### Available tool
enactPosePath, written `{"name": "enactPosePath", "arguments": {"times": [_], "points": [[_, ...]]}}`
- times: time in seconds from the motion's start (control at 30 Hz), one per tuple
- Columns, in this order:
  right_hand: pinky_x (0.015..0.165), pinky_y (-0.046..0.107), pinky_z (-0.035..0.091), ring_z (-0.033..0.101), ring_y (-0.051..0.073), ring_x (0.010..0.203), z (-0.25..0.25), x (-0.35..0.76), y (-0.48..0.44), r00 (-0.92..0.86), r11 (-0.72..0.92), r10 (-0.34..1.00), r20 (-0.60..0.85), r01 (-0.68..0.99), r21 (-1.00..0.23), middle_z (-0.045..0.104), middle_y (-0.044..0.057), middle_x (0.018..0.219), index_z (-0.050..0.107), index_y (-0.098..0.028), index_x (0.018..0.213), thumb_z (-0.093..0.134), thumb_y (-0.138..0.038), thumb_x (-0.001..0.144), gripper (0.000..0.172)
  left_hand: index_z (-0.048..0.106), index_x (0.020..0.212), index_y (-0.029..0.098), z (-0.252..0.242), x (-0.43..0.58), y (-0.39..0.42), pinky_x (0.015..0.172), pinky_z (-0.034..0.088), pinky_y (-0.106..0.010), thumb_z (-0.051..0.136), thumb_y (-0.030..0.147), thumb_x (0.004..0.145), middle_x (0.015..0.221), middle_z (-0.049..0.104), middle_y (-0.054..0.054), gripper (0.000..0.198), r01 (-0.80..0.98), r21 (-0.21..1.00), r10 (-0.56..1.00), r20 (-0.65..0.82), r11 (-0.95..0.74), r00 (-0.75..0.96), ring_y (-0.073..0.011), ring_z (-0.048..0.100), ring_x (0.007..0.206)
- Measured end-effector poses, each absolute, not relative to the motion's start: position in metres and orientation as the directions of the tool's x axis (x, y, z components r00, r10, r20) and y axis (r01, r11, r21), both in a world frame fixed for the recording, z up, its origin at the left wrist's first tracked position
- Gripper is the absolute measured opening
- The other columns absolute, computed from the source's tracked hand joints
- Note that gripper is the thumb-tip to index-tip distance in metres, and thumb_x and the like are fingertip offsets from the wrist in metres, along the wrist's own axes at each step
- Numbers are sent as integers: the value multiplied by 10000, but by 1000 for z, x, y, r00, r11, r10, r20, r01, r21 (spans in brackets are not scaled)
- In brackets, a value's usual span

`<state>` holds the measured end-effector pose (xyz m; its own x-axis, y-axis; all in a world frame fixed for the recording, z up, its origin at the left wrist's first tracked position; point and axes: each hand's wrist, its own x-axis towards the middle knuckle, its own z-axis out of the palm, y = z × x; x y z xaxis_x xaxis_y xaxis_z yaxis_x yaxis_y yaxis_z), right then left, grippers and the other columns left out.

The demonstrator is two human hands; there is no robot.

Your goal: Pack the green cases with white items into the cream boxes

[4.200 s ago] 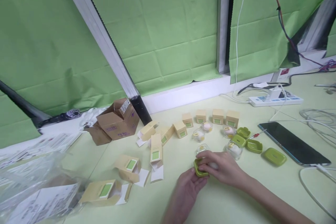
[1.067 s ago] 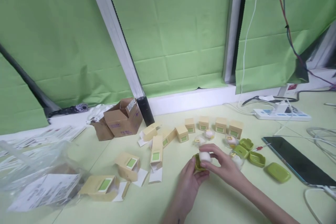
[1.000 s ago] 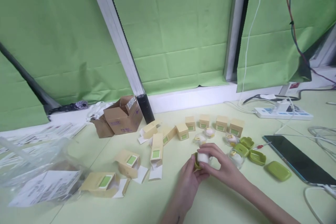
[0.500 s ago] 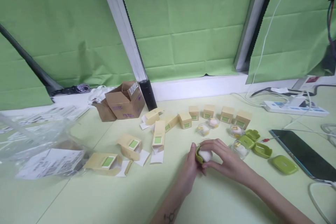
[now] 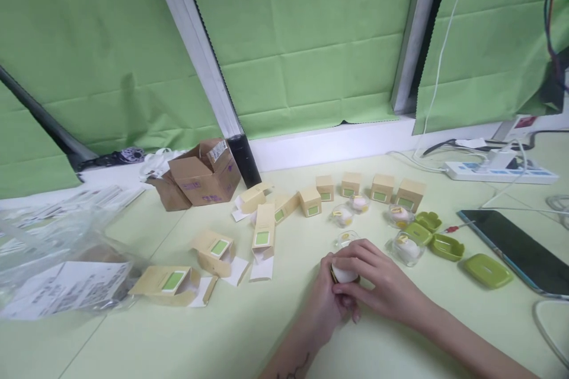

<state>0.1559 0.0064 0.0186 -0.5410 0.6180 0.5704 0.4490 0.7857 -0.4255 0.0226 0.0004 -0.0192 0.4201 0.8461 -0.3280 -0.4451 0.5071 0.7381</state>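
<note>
Both hands meet above the table at the lower middle. My left hand (image 5: 326, 296) is wrapped round a green case, of which only a dark edge shows now. A white rounded piece (image 5: 344, 273) sits in it, and the fingers of my right hand (image 5: 377, 278) are closed on that piece from above and the right. Just behind the hands lies a clear container (image 5: 348, 239). To the right are a clear container with a white piece (image 5: 406, 249), an open green case (image 5: 446, 247) and a green lid (image 5: 488, 270).
Small upright boxes (image 5: 350, 184) stand at the back. Opened cartons (image 5: 264, 234) lie left of the hands, with a brown cardboard box (image 5: 207, 174) behind. A plastic bag (image 5: 71, 284) is far left. A phone (image 5: 520, 249) and a power strip (image 5: 500, 172) are at the right.
My hands have drawn closer around the piece, and my left hand has turned, so the case's green side is now mostly hidden. The camera view has shifted slightly.
</note>
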Motion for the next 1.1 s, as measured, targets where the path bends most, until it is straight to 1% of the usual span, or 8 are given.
{"name": "enactPosePath", "arguments": {"times": [0.17,0.33,0.47,0.57,0.67,0.83,0.93,1.1], "points": [[770,386,504,589,236,902,15,157,6,-551,797,601,579,474,-375,693,60,947,600,-233,1059,637,-331,800,279,483,878,212,-18,22,-1,367,356,-185,492,545,778,505,378,92,347,-459,743,849,-280,488,449,-61,350,379],[781,395,500,578,249,962,12,156,6,-452,753,646,615,510,-415,657,69,1027,624,-272,1032,662,-387,766,293,543,774,156,-4,17,1,365,362,-208,327,689,777,456,330,79,576,-449,718,810,-276,532,518,-71,316,377],[774,356,510,565,236,959,14,155,6,-437,722,692,575,445,-530,604,64,1030,590,-281,1070,674,-361,756,334,564,932,139,9,11,-1,513,444,-222,579,554,732,685,495,24,461,-417,828,876,-170,375,450,-71,458,533],[795,383,496,552,241,958,17,155,6,-381,656,755,534,437,-616,596,57,996,537,-263,1072,693,-301,743,366,478,1099,193,15,9,-3,613,474,-276,658,438,714,834,534,-4,491,-382,874,915,-149,299,375,-110,526,655],[778,372,504,553,231,953,23,158,7,-384,612,788,481,406,-679,584,50,999,525,-248,1010,696,-247,727,331,369,1182,259,17,10,-4,591,442,-258,591,426,777,778,507,35,491,-359,889,913,-135,282,384,-80,478,581],[855,346,513,561,182,1034,29,166,13,-502,602,751,428,255,-757,569,45,1149,501,-252,1086,523,-118,784,331,365,1094,277,12,9,-2,504,282,-175,471,423,852,673,401,78,302,-316,919,935,-125,235,331,-44,330,515],[797,325,536,603,171,959,24,167,15,-463,640,745,480,292,-711,602,44,1077,519,-235,943,493,-81,758,242,352,1000,270,4,9,0,498,253,-179,491,426,841,645,373,90,262,-211,963,946,-96,167,309,-51,296,511],[659,279,511,618,169,802,12,165,15,-445,743,668,596,442,-502,617,47,932,501,-226,828,498,-32,659,257,336,955,248,-8,12,2,494,262,-195,547,442,797,682,388,81,327,-90,994,957,-29,57,290,-56,310,508]]}}
